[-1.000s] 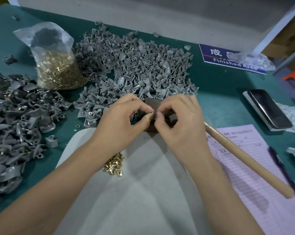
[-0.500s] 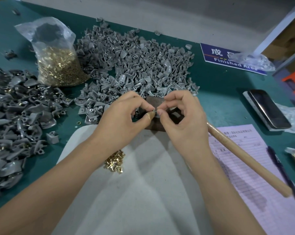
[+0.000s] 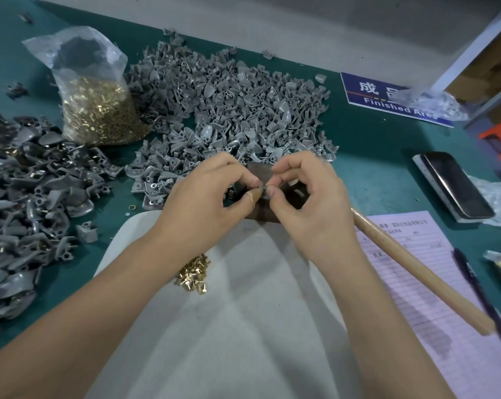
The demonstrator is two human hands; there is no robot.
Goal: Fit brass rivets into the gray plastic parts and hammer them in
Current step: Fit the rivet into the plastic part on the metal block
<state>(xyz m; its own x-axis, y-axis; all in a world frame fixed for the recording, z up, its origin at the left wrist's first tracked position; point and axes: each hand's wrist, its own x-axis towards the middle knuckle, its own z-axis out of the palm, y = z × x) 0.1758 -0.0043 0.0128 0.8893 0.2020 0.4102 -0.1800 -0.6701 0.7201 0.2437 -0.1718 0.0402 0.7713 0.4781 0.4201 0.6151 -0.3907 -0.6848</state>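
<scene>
Head view: both hands meet at centre above a dark block (image 3: 265, 218) that sits at the far edge of a pale cloth (image 3: 243, 326) on the green worktop (image 3: 373, 145); the left hand (image 3: 206, 208) has thumb and forefinger curled and pinched on a small gray part (image 3: 262, 188), thumb tip wrapped in tape; the right hand (image 3: 309, 203) pinches the same part from the other side, fingers curled, tips touching those of the left; whether a rivet sits between the fingertips cannot be told.

A small heap of loose brass rivets (image 3: 194, 273) lies on the cloth, just below the left wrist; a clear bag of rivets (image 3: 99, 110) stands at far left; a large pile of gray plastic parts (image 3: 229, 110) spreads behind the hands; a second, darker pile (image 3: 27, 203) lies along the left edge, some parts showing brass.

A wooden hammer handle (image 3: 416, 272) lies diagonally across a pink form (image 3: 433, 298) to the right, its head hidden behind the right hand; a pen (image 3: 479, 295) lies beside it; a phone (image 3: 456, 185) rests further right; a blue sign (image 3: 387, 99) reading "Finished Area" lies at far right, partly under a plastic bag (image 3: 427, 102).
</scene>
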